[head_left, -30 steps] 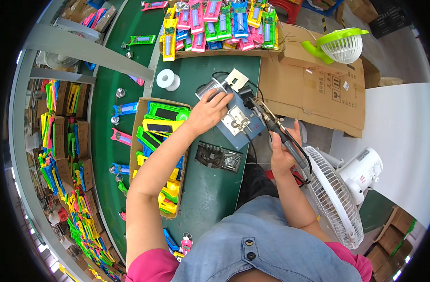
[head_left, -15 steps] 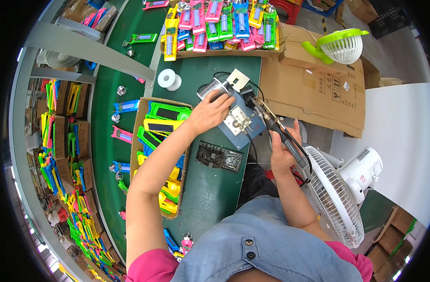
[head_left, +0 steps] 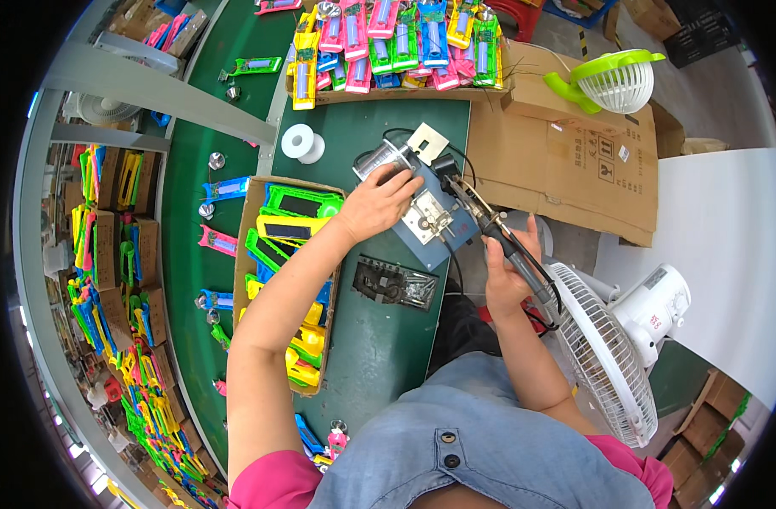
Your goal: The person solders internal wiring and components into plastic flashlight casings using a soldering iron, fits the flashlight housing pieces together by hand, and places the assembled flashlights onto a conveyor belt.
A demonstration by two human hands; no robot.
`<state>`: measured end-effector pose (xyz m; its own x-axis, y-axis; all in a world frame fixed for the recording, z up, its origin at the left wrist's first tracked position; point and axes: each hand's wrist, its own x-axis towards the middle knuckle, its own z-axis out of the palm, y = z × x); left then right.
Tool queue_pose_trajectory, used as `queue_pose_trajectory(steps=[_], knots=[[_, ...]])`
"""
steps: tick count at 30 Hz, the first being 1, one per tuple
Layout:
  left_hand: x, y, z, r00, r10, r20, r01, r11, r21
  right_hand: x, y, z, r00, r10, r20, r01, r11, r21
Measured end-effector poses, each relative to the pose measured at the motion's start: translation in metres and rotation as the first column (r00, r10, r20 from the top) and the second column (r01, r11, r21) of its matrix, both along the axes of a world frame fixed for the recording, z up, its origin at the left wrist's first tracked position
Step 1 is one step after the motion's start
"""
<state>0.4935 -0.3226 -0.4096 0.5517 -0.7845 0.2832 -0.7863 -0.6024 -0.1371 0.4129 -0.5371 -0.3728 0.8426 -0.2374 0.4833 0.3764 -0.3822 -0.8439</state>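
My left hand [head_left: 379, 200] reaches across the bench, its fingers curled over a wire spool [head_left: 376, 159] that looks like solder. The spool sits at the back of a blue-based metal stand [head_left: 439, 252], which carries a small silvery mechanism [head_left: 425, 219]. In my right hand [head_left: 508, 276] is a soldering iron [head_left: 496, 232] with a dark handle and a cable. The iron slants up and left, its front end beside the stand's right side. My left fingertips are partly hidden against the spool.
Left of the stand is a carton [head_left: 251, 208] of coloured plastic cases. A black tray [head_left: 394, 282] lies nearer me, a white spool [head_left: 302, 144] farther off. More coloured units [head_left: 402, 42] are piled at the back. A white fan [head_left: 604, 356] stands close to my right forearm.
Almost nothing differs. The right hand and iron have shifted very slightly; the left hand stays at the spool.
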Motion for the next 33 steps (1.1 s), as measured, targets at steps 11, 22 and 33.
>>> queue_pose_trajectory(steps=[11,22,33], knots=[[0.0,-0.001,0.001,1.0,0.012,-0.026,-0.011,1.0,0.029,0.002,0.003,0.0,1.0,0.006,-0.001,-0.006,1.0,0.01],[0.0,-0.002,-0.002,1.0,0.002,-0.026,-0.004,0.998,-0.067,0.0,0.0,0.002,0.999,0.026,-0.03,-0.027,0.999,-0.041],[0.001,-0.001,-0.002,1.0,-0.026,-0.007,0.026,0.999,-0.02,0.002,0.001,-0.001,1.0,0.016,-0.011,-0.016,1.0,0.024]])
